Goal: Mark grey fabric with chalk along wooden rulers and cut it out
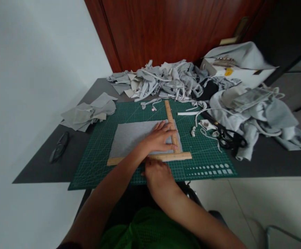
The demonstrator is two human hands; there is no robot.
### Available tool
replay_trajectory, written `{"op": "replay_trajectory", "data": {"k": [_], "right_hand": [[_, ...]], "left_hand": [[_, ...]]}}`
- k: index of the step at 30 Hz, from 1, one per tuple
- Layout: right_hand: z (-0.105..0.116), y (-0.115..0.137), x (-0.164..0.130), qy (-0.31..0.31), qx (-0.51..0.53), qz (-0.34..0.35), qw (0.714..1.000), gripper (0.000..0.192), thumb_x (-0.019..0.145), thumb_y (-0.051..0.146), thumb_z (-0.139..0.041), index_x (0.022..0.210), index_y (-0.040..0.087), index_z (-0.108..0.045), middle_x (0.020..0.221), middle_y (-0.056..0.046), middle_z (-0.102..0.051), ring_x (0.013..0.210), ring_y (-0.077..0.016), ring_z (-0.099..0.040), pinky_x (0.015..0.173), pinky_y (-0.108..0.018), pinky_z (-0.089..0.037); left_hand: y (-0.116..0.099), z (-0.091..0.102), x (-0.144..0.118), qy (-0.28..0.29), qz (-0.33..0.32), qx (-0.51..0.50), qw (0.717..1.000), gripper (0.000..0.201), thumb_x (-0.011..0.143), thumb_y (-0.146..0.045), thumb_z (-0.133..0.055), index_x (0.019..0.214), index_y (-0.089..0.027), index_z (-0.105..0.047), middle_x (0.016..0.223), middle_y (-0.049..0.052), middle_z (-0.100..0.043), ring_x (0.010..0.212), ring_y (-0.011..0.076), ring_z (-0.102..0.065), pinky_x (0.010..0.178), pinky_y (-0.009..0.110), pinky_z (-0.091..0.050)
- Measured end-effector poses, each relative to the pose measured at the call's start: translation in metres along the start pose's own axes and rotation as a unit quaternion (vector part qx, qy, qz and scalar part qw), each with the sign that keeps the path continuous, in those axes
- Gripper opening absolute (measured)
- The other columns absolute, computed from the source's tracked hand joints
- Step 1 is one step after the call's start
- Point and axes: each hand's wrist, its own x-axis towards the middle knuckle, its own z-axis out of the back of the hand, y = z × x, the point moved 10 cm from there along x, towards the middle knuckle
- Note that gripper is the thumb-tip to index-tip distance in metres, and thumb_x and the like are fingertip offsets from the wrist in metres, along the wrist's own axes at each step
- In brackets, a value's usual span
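My left hand (161, 137) lies with its fingers spread over a piece of light grey fabric (129, 136), its fingertips pressing on an upright wooden ruler (168, 112). A second wooden ruler (171, 156) runs crosswise along the fabric's near edge and meets the upright one at a right angle; whether they are joined I cannot tell. Below my left wrist, my right hand (158, 173) is curled closed at the near side of the crosswise ruler. Whatever it may hold is hidden. Fabric and rulers rest on a green cutting mat (95, 164).
Grey fabric scraps (166, 77) pile up at the back. More cloth (259, 107) lies at right, beside black-handled scissors (228, 138). Fabric pieces (88, 112) and dark glasses (59, 147) are at left. A white box (251, 76) stands back right.
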Motion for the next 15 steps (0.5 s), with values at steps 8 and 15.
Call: {"op": "replay_trajectory", "data": {"k": [8, 15], "right_hand": [[0.0076, 0.0019, -0.0038, 0.0, 0.014, 0.013, 1.0, 0.033, 0.104, 0.008, -0.047, 0.129, 0.006, -0.068, 0.116, -0.021, -0.077, 0.11, -0.0299, -0.074, 0.093, -0.04, -0.059], [0.0074, 0.0019, -0.0032, -0.004, 0.023, 0.011, 1.0, 0.033, 0.102, 0.003, -0.045, 0.124, 0.006, -0.069, 0.113, -0.021, -0.077, 0.106, -0.0298, -0.076, 0.09, -0.042, -0.06]], "left_hand": [[-0.0014, 0.001, 0.0011, 0.002, 0.002, 0.02, 1.0, 0.079, 0.09, -0.069, -0.065, 0.155, -0.026, -0.05, 0.173, 0.011, -0.027, 0.162, 0.0385, -0.013, 0.131, 0.053, -0.012], [0.0019, -0.0006, 0.0017, 0.003, 0.004, 0.017, 1.0, 0.08, 0.09, -0.07, -0.065, 0.155, -0.028, -0.048, 0.173, 0.011, -0.026, 0.163, 0.0365, -0.01, 0.131, 0.055, -0.012]]}}
